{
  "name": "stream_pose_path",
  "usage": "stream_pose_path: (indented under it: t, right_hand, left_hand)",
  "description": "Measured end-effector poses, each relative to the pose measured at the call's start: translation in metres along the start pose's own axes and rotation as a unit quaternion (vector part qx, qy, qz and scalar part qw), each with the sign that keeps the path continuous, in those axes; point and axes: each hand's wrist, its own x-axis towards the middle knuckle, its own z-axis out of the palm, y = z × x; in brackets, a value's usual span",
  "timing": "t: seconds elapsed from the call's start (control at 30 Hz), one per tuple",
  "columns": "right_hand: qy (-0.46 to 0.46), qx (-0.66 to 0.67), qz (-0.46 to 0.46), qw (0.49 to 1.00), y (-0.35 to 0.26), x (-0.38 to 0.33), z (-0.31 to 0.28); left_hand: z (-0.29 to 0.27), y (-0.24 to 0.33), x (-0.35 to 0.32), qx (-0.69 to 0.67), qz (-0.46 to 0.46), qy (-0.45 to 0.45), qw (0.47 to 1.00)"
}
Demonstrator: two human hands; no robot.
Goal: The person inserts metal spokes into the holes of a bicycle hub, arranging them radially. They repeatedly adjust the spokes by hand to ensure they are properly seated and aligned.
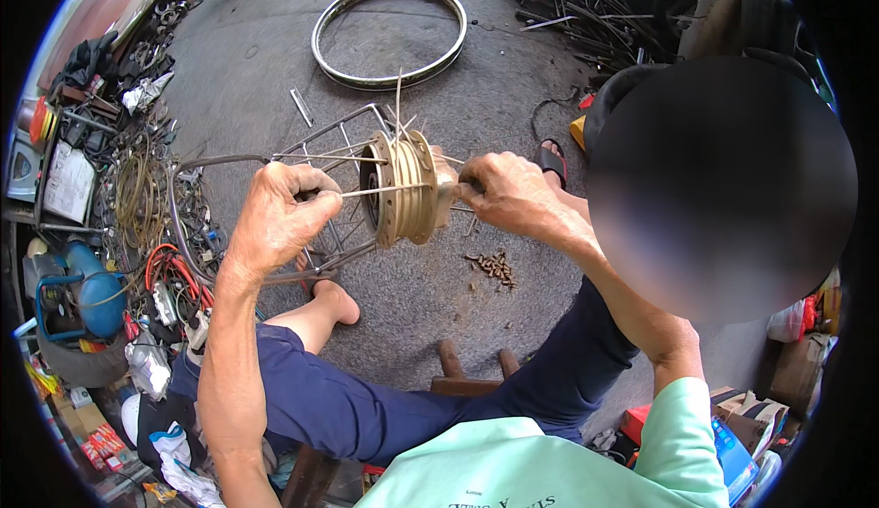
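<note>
A gold-coloured wheel hub (419,199) with several spokes sticking out of it is held up in front of me, its drum side facing left. My left hand (282,220) pinches a thin metal spoke (371,191), which runs across to the hub. On the hub's other side, my right hand (513,191) has its fingers curled around the end near the axle, steadying it. The fingertips there are partly hidden. One spoke stands straight up from the hub's upper edge, and others slant left above my left hand.
A bare wheel rim (322,58) lies on the floor beyond the hub. Below the hub are a tubular metal rack (348,137) and a small pile of spoke nipples (494,270). Cables and parts (137,188) crowd the left. A sandalled foot (551,158) is right; a dark blur hides more.
</note>
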Motion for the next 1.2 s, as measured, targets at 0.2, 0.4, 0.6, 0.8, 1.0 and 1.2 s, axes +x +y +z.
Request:
stream_pose_path:
  t: [0.2,0.4,0.6,0.8,1.0,1.2]
  right_hand:
    - [-0.032,-0.01,-0.023,0.999,0.002,-0.005,0.01]
    - [-0.033,-0.028,-0.035,0.998,0.005,-0.006,0.013]
    - [-0.06,-0.04,-0.041,0.997,0.0,-0.007,0.014]
    - [-0.051,-0.035,-0.054,0.997,0.002,-0.007,0.018]
    - [-0.05,-0.052,-0.051,0.996,0.001,-0.002,0.019]
    - [0.001,-0.016,-0.042,0.999,0.006,-0.002,0.02]
  left_hand:
    - [0.01,0.016,-0.009,0.04,0.022,0.004,0.999]
    - [0.015,0.017,-0.022,0.075,-0.017,-0.048,0.996]
    - [0.025,0.018,-0.037,0.083,0.01,-0.084,0.993]
    - [0.029,0.021,-0.042,0.074,0.004,-0.07,0.995]
    - [0.034,0.005,-0.038,0.215,0.124,0.057,0.967]
    - [0.033,0.012,-0.011,0.222,0.2,0.11,0.948]
